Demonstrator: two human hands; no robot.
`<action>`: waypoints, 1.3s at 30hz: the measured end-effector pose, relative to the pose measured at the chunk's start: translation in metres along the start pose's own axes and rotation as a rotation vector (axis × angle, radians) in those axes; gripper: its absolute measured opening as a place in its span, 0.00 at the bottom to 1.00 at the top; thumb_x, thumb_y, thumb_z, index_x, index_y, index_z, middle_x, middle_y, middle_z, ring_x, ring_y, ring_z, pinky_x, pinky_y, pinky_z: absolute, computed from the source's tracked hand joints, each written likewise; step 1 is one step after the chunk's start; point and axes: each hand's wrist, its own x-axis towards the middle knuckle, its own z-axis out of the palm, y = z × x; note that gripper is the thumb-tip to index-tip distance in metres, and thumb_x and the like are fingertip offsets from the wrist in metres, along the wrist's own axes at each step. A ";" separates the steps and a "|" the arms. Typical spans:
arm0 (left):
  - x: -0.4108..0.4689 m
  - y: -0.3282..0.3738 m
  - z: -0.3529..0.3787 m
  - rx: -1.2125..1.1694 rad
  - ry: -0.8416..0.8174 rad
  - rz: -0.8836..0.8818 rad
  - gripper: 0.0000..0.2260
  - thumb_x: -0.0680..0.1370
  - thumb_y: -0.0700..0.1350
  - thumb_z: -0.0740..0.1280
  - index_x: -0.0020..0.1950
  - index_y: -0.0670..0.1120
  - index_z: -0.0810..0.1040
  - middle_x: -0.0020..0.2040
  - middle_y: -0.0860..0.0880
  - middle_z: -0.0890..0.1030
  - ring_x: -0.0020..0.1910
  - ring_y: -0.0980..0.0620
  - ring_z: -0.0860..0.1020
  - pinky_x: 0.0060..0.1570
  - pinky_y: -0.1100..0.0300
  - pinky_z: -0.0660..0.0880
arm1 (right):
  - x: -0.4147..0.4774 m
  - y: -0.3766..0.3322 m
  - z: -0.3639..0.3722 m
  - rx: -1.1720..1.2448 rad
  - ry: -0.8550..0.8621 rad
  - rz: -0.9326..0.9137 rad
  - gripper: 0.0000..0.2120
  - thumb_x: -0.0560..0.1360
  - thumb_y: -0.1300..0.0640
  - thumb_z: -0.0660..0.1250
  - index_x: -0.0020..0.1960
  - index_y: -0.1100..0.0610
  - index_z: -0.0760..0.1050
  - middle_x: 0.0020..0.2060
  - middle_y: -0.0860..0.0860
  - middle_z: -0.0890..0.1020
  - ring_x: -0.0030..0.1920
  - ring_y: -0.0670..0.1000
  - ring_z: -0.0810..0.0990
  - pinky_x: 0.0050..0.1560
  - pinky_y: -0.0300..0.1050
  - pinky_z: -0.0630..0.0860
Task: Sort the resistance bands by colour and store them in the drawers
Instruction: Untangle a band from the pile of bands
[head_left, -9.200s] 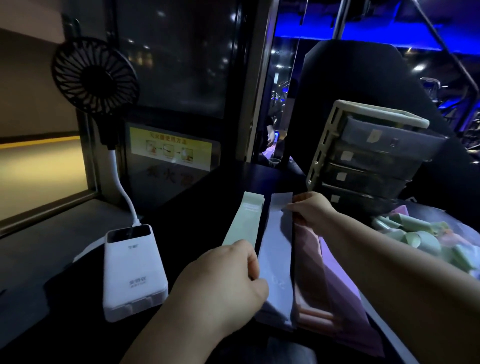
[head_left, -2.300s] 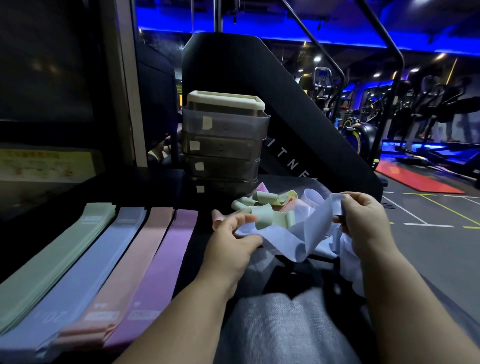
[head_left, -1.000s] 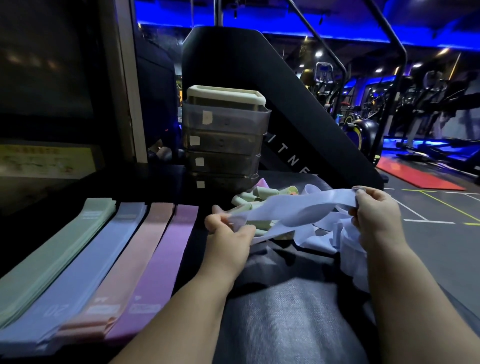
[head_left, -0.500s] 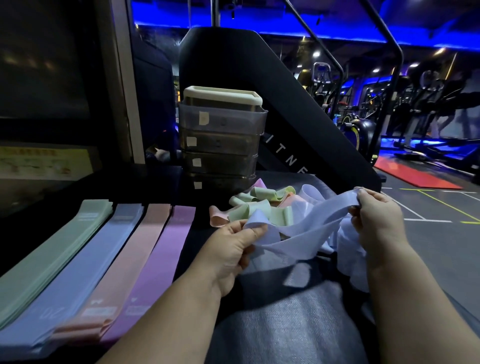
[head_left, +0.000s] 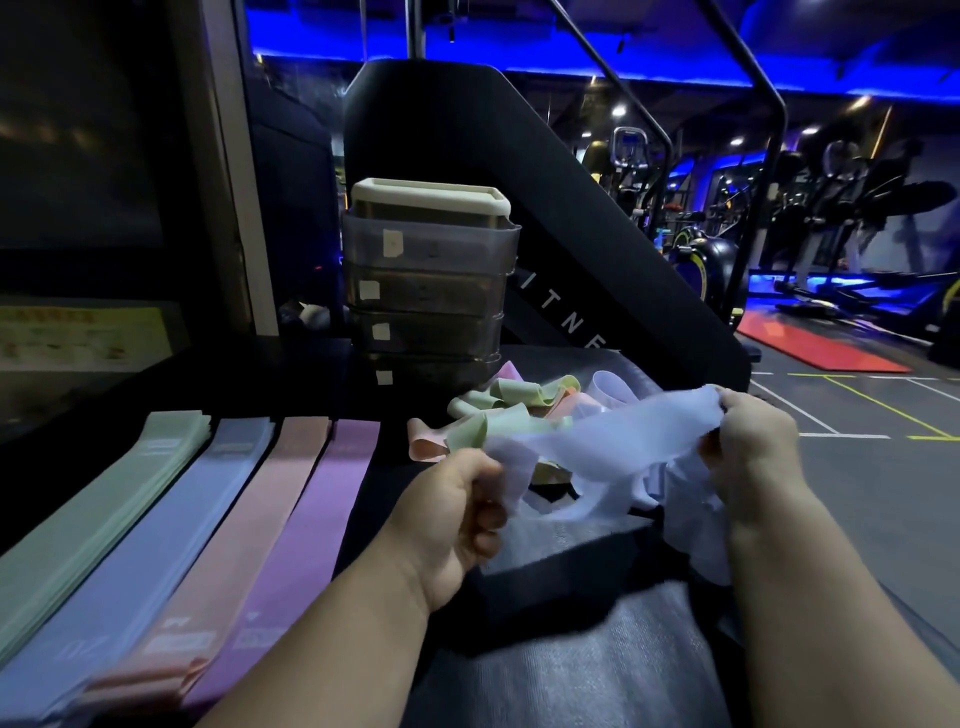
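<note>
A pale blue band (head_left: 613, 441) stretches between my two hands above the dark table. My left hand (head_left: 457, 514) grips its left end and my right hand (head_left: 753, 452) grips its right end. More pale blue bands (head_left: 696, 525) hang below my right hand. Behind them lies a loose heap of green and pink bands (head_left: 509, 410). On the left, flat stacks lie side by side: green (head_left: 104, 519), blue (head_left: 171, 525), pink (head_left: 234, 540), purple (head_left: 306, 535). The drawer unit (head_left: 426, 291) stands behind the heap with its drawers shut.
A black gym machine (head_left: 545, 208) rises behind the drawer unit. The table's right edge drops to the gym floor (head_left: 857, 467). A dark window with a yellow sign (head_left: 83, 343) is at the left.
My left hand has closed round the blue band's left end and pulled it flatter between both hands. One second ago the band was held higher.
</note>
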 end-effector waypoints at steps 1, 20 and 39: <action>0.001 -0.001 -0.001 0.009 0.028 0.011 0.11 0.76 0.39 0.59 0.34 0.50 0.70 0.28 0.50 0.69 0.26 0.55 0.62 0.28 0.61 0.54 | 0.001 0.000 0.000 0.014 0.004 0.011 0.09 0.66 0.63 0.64 0.27 0.58 0.70 0.21 0.50 0.66 0.25 0.49 0.64 0.28 0.38 0.62; -0.005 0.000 -0.005 0.754 0.166 0.181 0.04 0.76 0.46 0.67 0.44 0.46 0.75 0.42 0.47 0.80 0.32 0.48 0.78 0.42 0.50 0.81 | -0.008 0.006 0.000 -0.226 0.033 -0.372 0.12 0.63 0.56 0.59 0.35 0.38 0.73 0.31 0.48 0.73 0.35 0.53 0.71 0.48 0.59 0.77; -0.085 0.033 -0.079 0.900 0.269 0.370 0.17 0.76 0.50 0.70 0.60 0.57 0.66 0.33 0.55 0.80 0.35 0.59 0.77 0.34 0.68 0.68 | -0.067 0.014 0.034 -0.373 -0.076 -0.658 0.09 0.77 0.64 0.63 0.50 0.51 0.70 0.37 0.52 0.74 0.30 0.51 0.72 0.26 0.29 0.67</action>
